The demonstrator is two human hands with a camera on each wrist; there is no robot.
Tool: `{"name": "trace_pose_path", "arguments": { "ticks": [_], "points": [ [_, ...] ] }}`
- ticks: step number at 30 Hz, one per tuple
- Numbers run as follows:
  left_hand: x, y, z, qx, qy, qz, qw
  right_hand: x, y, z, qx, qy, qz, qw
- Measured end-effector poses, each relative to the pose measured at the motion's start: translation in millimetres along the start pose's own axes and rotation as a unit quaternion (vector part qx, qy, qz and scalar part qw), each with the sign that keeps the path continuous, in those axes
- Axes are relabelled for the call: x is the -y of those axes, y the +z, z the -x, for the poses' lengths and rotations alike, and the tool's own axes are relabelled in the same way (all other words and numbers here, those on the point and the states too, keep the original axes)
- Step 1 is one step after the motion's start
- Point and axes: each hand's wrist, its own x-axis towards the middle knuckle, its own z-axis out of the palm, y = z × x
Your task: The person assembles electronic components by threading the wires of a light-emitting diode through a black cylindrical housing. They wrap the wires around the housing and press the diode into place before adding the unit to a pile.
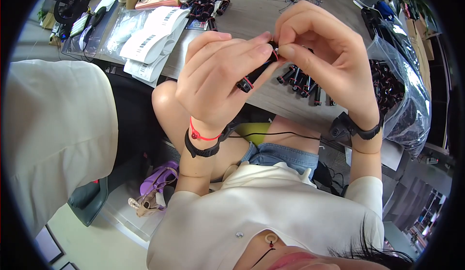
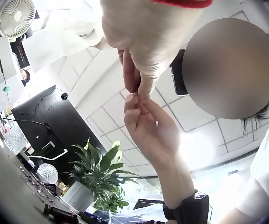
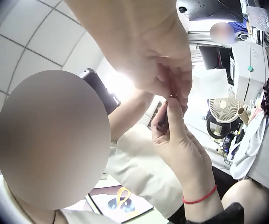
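Held black part, apparently mid-work
In the head view, gripping a slim black part point(image 1: 245, 83) in the left hand point(image 1: 218, 78) and pinching at its upper end with the right hand point(image 1: 334, 59), near similar parts point(image 1: 305, 91) on the table point(image 1: 237, 13); impossible to tell finished from waiting. In the left wrist view, meeting at the fingertips, largely hiding the part. In the right wrist view, showing the part between fingers, seemingly not yet done.
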Motion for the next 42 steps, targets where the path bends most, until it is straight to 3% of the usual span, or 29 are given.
{"name": "trace_pose_path", "arguments": {
  "ticks": [4, 12, 15, 24, 42],
  "points": [
    [3, -1, -2, -0.017, -0.014, 0.055, 0.998, 0, 3, 0, -0.008, 0.021, -0.031, 0.999],
    [1, -3, 2, -0.012, 0.009, -0.003, 1.000, 7, 17, 5, -0.072, 0.080, -0.092, 0.990],
    [3, 3, 3, -0.059, 0.054, -0.038, 0.996, 7, 17, 8, -0.078, 0.072, -0.090, 0.990],
    [1, -5, 1, -0.009, 0.058, -0.047, 0.997, 8, 9, 4, -0.056, 0.117, -0.138, 0.982],
    [-5, -8, 2, 0.008, 0.041, -0.069, 0.997, 7, 17, 10, -0.100, 0.089, -0.141, 0.981]
  ]
}}
